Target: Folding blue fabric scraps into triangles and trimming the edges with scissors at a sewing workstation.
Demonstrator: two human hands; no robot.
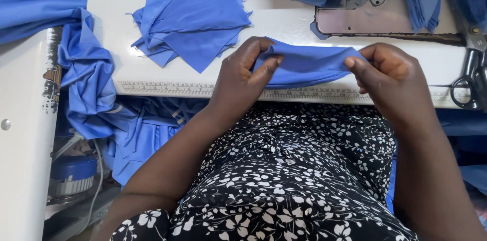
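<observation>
Two hands stretch a small blue fabric piece (307,63) above the front edge of a white sewing table (284,25).

The left hand (243,76) curls inward, thumb and fingers pinched shut on the piece's left end; the right hand (388,76) mirrors it, fingers folded closed on the right end, so the cloth spans between them just over the printed ruler strip (167,89) along the table edge. Both forearms rise from a black dress with white flowers (289,170). Behind the left hand lies a loose stack of square blue cut pieces (195,15). The sewing machine's metal plate (375,18) sits behind the right hand, with more blue cloth piled beside it. Black-handled scissors (472,76) rest at the table's right end. A long blue fabric bundle (89,84) hangs off the table's left side.
</observation>
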